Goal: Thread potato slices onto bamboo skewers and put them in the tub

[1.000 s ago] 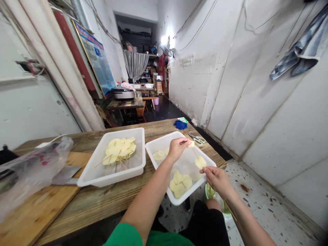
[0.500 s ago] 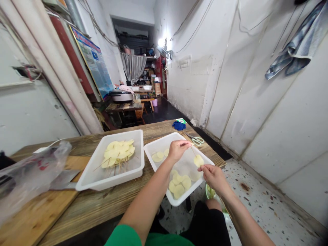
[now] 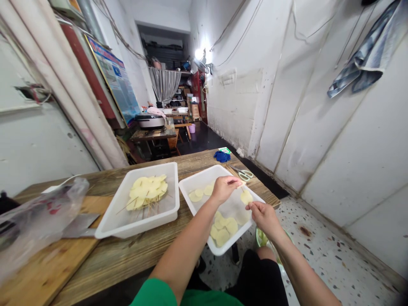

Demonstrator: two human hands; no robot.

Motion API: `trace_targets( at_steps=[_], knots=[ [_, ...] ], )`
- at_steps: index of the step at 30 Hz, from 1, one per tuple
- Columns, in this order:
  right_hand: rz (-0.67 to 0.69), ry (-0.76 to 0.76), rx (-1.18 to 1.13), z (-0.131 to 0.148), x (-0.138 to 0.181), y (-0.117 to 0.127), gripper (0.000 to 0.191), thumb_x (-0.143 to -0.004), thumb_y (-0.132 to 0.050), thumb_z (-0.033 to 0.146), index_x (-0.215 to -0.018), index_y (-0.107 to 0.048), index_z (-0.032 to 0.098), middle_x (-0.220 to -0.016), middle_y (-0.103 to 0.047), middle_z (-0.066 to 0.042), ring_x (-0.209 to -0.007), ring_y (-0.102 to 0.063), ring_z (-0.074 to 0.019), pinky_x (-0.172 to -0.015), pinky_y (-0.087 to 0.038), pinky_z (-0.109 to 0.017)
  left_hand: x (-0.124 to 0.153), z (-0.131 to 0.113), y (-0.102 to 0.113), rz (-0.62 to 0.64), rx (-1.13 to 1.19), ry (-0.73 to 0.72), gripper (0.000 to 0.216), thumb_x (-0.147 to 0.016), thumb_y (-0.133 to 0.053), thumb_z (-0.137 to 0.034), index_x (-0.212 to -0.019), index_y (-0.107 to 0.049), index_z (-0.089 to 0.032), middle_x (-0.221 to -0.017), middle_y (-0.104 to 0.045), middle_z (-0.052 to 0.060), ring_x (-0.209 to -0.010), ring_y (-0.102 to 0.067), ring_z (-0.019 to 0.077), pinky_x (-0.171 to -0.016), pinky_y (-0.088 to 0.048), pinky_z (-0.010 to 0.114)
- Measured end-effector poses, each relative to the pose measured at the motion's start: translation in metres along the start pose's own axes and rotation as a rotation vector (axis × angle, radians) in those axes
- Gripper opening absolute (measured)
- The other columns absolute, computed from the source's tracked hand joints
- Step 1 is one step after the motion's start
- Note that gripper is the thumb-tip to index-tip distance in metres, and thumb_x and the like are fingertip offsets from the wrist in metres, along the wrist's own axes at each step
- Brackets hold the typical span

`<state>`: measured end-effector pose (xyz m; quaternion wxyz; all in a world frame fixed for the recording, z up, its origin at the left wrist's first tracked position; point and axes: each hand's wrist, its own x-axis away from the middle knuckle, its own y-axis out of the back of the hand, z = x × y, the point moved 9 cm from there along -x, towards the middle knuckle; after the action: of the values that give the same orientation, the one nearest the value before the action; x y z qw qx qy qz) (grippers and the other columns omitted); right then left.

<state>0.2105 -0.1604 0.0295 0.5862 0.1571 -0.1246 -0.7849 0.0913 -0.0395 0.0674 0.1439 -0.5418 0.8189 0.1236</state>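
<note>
Bamboo skewer [image 3: 242, 189] runs slantwise above the near white tray [image 3: 195, 213], over its far right corner; the right hand [image 3: 263, 214] is closed around the lower end, just beyond the tray's right rim; the left hand [image 3: 225, 189] is narrowed to a pinch on what looks like a small slice [image 3: 240, 183] at the skewer's tip, though the fingers hide most of it. A threaded slice [image 3: 246, 196] already sits on the stick between the two hands; loose potato slices [image 3: 223, 227] lie in the tray's near end, and more at its far end.

To thread well, I judge the stick should stay steady while the slice is pushed on through its middle, square to the point; thin potato is likely to split if pierced near the edge or twisted; fingertips should stay off the line of the tip.

Compared with a second ago, the hands have drawn closer together above the tray; the right hand sits higher and nearer the rim, and the threaded slice rides closer to the left hand; the second tray [image 3: 127, 231] to the left looks unchanged.
</note>
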Motion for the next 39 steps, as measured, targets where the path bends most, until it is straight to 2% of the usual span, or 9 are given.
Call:
trace_targets(
  at_steps=[8,12,16,20,23,28,30,34,39],
  knots=[
    [-0.002,0.017,-0.031,-0.001,0.003,0.000,0.042,-0.079,-0.049,0.052,-0.074,-0.066,0.014,-0.045,-0.035,0.005,-0.041,-0.029,-0.0082,-0.041,-0.020,-0.021,0.005,0.026,0.011,-0.139,0.277,0.311,0.026,-0.060,-0.077,-0.030,-0.076,-0.070,-0.011,-0.071,-0.069,0.006,-0.059,-0.060,0.0121,-0.062,-0.052,0.028],
    [0.055,0.001,-0.064,-0.001,0.004,0.000,0.043,-0.079,-0.049,0.053,-0.078,-0.066,0.013,-0.045,-0.036,0.006,-0.040,-0.028,-0.0072,-0.041,-0.020,-0.021,0.008,0.029,0.005,-0.065,0.382,0.410,0.031,-0.057,-0.081,-0.030,-0.076,-0.068,-0.009,-0.074,-0.068,0.009,-0.060,-0.061,0.0122,-0.062,-0.052,0.027],
    [0.065,-0.019,-0.102,0.002,0.004,0.001,0.048,-0.078,-0.049,0.057,-0.080,-0.065,0.012,-0.043,-0.033,0.007,-0.039,-0.024,-0.0061,-0.040,-0.017,-0.021,0.010,0.027,-0.002,-0.003,0.383,0.428,0.035,-0.056,-0.082,-0.028,-0.079,-0.065,-0.010,-0.075,-0.068,0.008,-0.059,-0.060,0.0112,-0.062,-0.052,0.028],
    [0.065,-0.043,-0.139,0.005,0.003,-0.002,0.046,-0.075,-0.054,0.058,-0.072,-0.062,0.013,-0.042,-0.036,0.007,-0.038,-0.025,-0.0049,-0.038,-0.016,-0.021,0.006,0.018,0.001,-0.022,0.247,0.293,0.026,-0.060,-0.078,-0.028,-0.076,-0.063,-0.012,-0.069,-0.066,0.004,-0.061,-0.060,0.0116,-0.064,-0.050,0.027],
    [0.098,-0.132,-0.279,0.001,0.004,-0.006,0.045,-0.073,-0.058,0.057,-0.079,-0.062,0.012,-0.040,-0.032,0.010,-0.034,-0.021,-0.0035,-0.035,-0.013,-0.019,0.004,0.006,0.005,-0.048,0.033,0.143,0.014,-0.070,-0.068,-0.026,-0.073,-0.063,-0.014,-0.065,-0.063,0.002,-0.060,-0.058,0.0118,-0.064,-0.048,0.026],
    [0.251,-0.294,-0.708,0.003,0.007,-0.019,0.035,-0.072,-0.063,0.044,-0.088,-0.062,0.013,-0.043,-0.025,0.013,-0.033,-0.012,-0.0026,-0.029,-0.012,-0.018,0.014,-0.037,0.000,-0.138,-0.359,-0.218,0.007,-0.078,-0.058,-0.022,-0.077,-0.064,-0.019,-0.087,-0.064,0.006,-0.085,-0.058,0.0170,-0.077,-0.045,0.029],
    [0.257,-0.293,-0.760,0.006,0.007,-0.020,0.031,-0.072,-0.063,0.041,-0.086,-0.062,0.013,-0.044,-0.023,0.013,-0.034,-0.011,-0.0028,-0.029,-0.012,-0.018,0.018,-0.045,-0.003,-0.164,-0.424,-0.277,0.011,-0.082,-0.053,-0.023,-0.079,-0.063,-0.019,-0.086,-0.063,0.005,-0.085,-0.057,0.0170,-0.079,-0.044,0.029],
    [0.149,-0.227,-0.481,0.003,0.007,-0.012,0.041,-0.075,-0.058,0.052,-0.087,-0.061,0.013,-0.042,-0.028,0.012,-0.032,-0.017,-0.0037,-0.033,-0.014,-0.019,0.014,-0.033,0.003,-0.219,-0.391,-0.178,0.010,-0.082,-0.053,-0.025,-0.080,-0.061,-0.019,-0.074,-0.063,0.003,-0.071,-0.058,0.0149,-0.072,-0.044,0.027],
    [-0.045,0.104,0.158,0.023,0.007,0.005,0.037,-0.082,-0.046,0.046,-0.067,-0.062,0.017,-0.048,-0.048,0.001,-0.046,-0.043,-0.0116,-0.046,-0.029,-0.023,0.005,0.004,0.009,-0.227,-0.069,0.069,0.008,-0.076,-0.058,-0.025,-0.075,-0.060,-0.017,-0.071,-0.065,0.002,-0.063,-0.060,0.0135,-0.061,-0.046,0.025]
  ],
)
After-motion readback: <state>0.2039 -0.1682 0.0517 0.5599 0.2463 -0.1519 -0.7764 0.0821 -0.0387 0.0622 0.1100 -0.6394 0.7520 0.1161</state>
